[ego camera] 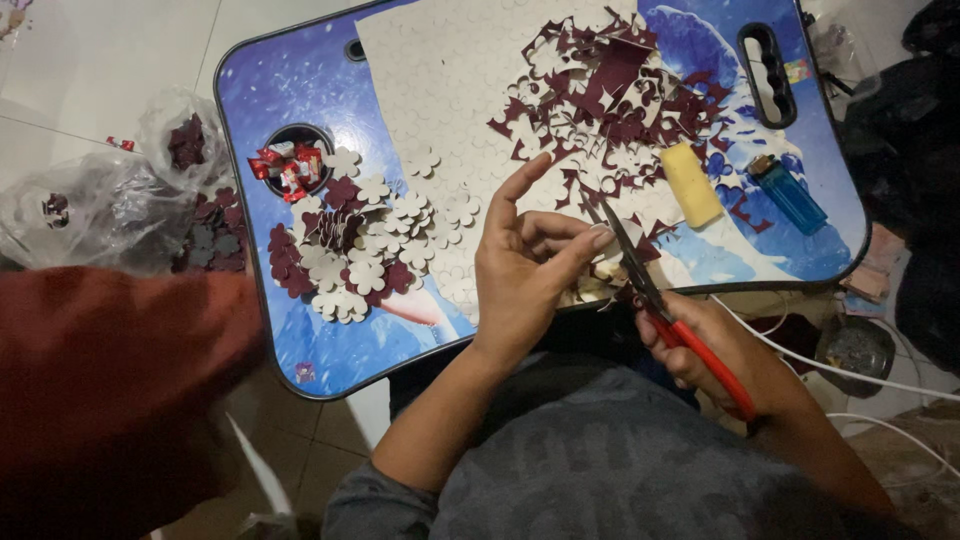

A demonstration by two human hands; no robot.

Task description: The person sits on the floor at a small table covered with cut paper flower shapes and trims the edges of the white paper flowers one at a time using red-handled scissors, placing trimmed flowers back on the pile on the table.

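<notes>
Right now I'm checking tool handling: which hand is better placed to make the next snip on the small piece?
Probably the right hand: it already grips the red-handled scissors, blades at the small white piece. The left hand pinches that piece.

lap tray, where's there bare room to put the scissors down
Bare blue along the tray's left edge above the cup well, and the near-left corner below the flower pile. Crowded: maroon scraps at top, yellow block and lighter right.
</notes>
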